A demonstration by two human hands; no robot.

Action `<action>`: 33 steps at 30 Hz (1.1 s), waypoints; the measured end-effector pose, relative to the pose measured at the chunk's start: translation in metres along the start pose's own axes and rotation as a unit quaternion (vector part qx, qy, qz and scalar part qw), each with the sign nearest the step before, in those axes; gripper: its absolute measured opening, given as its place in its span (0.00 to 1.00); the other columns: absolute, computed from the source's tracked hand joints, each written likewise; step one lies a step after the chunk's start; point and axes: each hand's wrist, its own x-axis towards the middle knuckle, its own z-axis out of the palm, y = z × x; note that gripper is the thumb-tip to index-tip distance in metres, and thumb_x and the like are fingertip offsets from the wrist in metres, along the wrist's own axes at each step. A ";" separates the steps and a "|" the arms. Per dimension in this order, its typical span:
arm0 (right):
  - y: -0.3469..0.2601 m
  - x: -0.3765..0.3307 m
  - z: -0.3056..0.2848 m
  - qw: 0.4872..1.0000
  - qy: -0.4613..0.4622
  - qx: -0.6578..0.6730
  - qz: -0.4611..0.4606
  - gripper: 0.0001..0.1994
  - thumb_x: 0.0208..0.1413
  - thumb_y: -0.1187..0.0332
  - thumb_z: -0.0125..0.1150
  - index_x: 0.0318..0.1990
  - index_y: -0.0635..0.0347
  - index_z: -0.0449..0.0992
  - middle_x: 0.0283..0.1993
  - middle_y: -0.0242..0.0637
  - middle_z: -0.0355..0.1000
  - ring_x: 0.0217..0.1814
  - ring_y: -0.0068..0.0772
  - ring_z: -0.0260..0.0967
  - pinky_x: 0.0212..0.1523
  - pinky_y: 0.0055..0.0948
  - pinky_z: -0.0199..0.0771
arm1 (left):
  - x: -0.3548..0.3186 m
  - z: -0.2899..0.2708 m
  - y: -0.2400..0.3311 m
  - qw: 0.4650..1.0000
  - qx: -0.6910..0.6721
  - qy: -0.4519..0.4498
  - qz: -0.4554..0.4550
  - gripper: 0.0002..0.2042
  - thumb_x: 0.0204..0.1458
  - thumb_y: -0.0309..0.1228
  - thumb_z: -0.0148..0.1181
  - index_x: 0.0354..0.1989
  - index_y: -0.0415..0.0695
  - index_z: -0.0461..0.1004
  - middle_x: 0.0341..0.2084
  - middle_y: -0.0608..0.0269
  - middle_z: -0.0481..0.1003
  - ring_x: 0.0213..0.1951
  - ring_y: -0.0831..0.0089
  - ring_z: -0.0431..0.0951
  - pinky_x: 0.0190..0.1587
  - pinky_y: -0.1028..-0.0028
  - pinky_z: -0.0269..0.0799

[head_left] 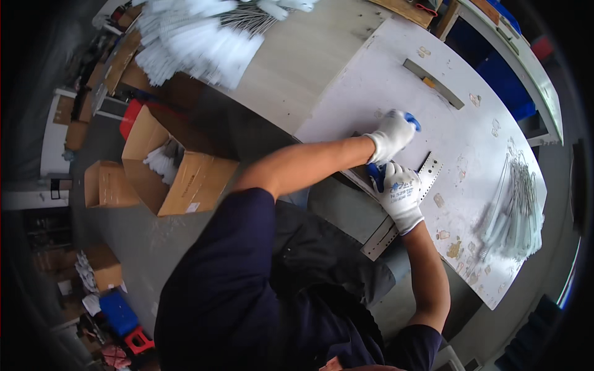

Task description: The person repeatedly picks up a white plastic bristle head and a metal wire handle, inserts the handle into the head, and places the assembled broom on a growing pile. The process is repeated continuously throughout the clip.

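Observation:
Both my hands wear white gloves with blue palms and meet over the near edge of the pale table (427, 99). My left hand (394, 135) is closed, its fingers curled and slightly blurred; whatever they hold is hidden. Just below it, my right hand (399, 188) is closed too, its blue thumb bent against the fingers. It rests over a perforated metal bar (429, 173) that runs slantwise past the table's edge. What the right fingers grip cannot be made out. To the right lies a bundle of white-bristled wire brushes (516, 213).
A large pile of white brushes (198, 46) covers the table's far left. Farther back on the table lies a flat grey bar (433, 83) with a yellow piece. An open cardboard box (198, 182) holding white brushes stands left, beside a smaller box (110, 185).

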 end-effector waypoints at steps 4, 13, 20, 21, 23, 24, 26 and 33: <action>-0.003 0.006 -0.008 0.997 -0.041 0.020 0.057 0.17 0.52 0.54 0.67 0.36 0.59 0.75 0.33 0.42 0.77 0.37 0.46 0.77 0.40 0.42 0.75 | 0.017 -0.005 -0.013 0.988 0.128 -0.026 0.076 0.10 0.57 0.29 0.53 0.36 0.40 0.80 0.21 0.61 0.77 0.21 0.74 0.74 0.25 0.71 0.72; -0.016 0.011 -0.001 0.994 0.092 -0.022 0.052 0.18 0.51 0.53 0.68 0.38 0.58 0.76 0.35 0.42 0.75 0.39 0.46 0.76 0.42 0.44 0.74 | 0.025 -0.234 0.029 0.684 0.557 0.259 0.394 0.15 0.59 0.40 0.57 0.49 0.44 0.73 0.40 0.48 0.77 0.43 0.48 0.77 0.46 0.53 0.73; -0.010 0.001 0.010 0.983 0.178 0.004 0.035 0.21 0.45 0.58 0.71 0.42 0.60 0.73 0.38 0.42 0.73 0.43 0.46 0.73 0.45 0.43 0.72 | 0.047 -0.329 0.037 0.463 0.818 0.319 0.122 0.15 0.59 0.29 0.51 0.54 0.42 0.70 0.44 0.52 0.76 0.44 0.56 0.79 0.47 0.59 0.75; -0.010 0.001 0.010 0.981 0.187 0.014 0.040 0.21 0.44 0.59 0.71 0.43 0.60 0.73 0.38 0.43 0.73 0.44 0.47 0.73 0.45 0.44 0.72 | 0.052 -0.327 0.038 0.514 0.785 0.330 0.106 0.15 0.59 0.29 0.51 0.54 0.41 0.69 0.44 0.51 0.76 0.44 0.54 0.80 0.46 0.58 0.76; -0.007 -0.001 0.011 0.978 0.200 0.030 0.054 0.22 0.43 0.60 0.71 0.44 0.61 0.73 0.40 0.44 0.73 0.45 0.47 0.72 0.46 0.44 0.71 | 0.056 -0.309 0.036 0.614 0.709 0.337 0.075 0.16 0.60 0.30 0.50 0.55 0.39 0.69 0.45 0.48 0.77 0.44 0.52 0.82 0.45 0.56 0.77; -0.007 -0.003 0.011 0.977 0.199 0.037 0.064 0.22 0.43 0.60 0.71 0.45 0.61 0.73 0.40 0.44 0.73 0.46 0.48 0.72 0.47 0.45 0.71 | 0.057 -0.302 0.036 0.635 0.693 0.333 0.074 0.17 0.59 0.31 0.50 0.55 0.38 0.69 0.46 0.46 0.77 0.45 0.52 0.82 0.45 0.55 0.78; -0.007 -0.003 0.009 0.975 0.198 0.051 0.082 0.23 0.44 0.60 0.70 0.46 0.61 0.73 0.40 0.44 0.73 0.46 0.48 0.72 0.47 0.45 0.71 | 0.060 -0.288 0.035 0.675 0.658 0.326 0.074 0.18 0.59 0.31 0.49 0.55 0.36 0.68 0.48 0.43 0.77 0.47 0.51 0.82 0.46 0.55 0.78; -0.007 0.003 0.008 0.969 0.219 0.080 0.084 0.17 0.48 0.62 0.69 0.42 0.60 0.73 0.37 0.43 0.73 0.41 0.48 0.72 0.42 0.44 0.72 | 0.063 -0.297 0.022 0.819 0.458 0.304 0.167 0.18 0.54 0.37 0.53 0.49 0.40 0.74 0.45 0.38 0.78 0.49 0.43 0.78 0.54 0.53 0.72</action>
